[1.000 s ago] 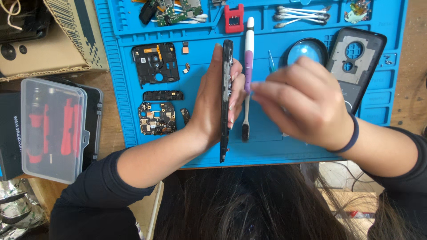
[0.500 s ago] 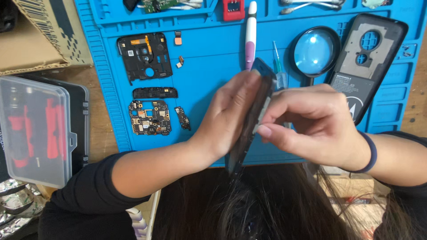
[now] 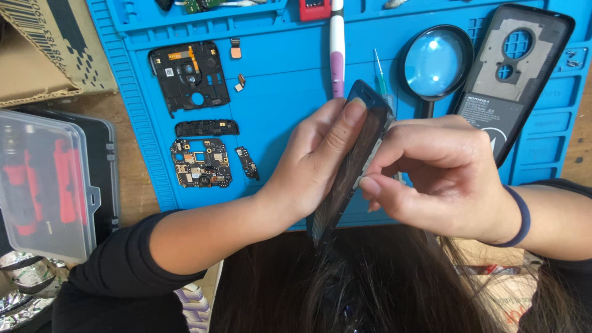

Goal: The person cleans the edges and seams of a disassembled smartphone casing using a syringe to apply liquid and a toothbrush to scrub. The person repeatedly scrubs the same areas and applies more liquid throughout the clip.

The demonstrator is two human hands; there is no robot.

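Blue ribbed mat (image 3: 296, 117), black phone frame (image 3: 353, 161), white-and-purple pen tool (image 3: 337, 49), clear case (image 3: 43, 185) with red tools

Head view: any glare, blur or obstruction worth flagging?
Head view: sharp overall, even light; bright glare on the magnifier lens; soft shadows under both hands on the mat; hair fills the bottom edge, hiding the phone frame's lower end; clear case lid hazes its contents.

A brown cardboard box (image 3: 43, 55) with a black barcode label sits far left. Nearer, a clear plastic case (image 3: 46, 185) holds red tools. Crumpled foil packaging (image 3: 21, 290) lies at the near left corner.
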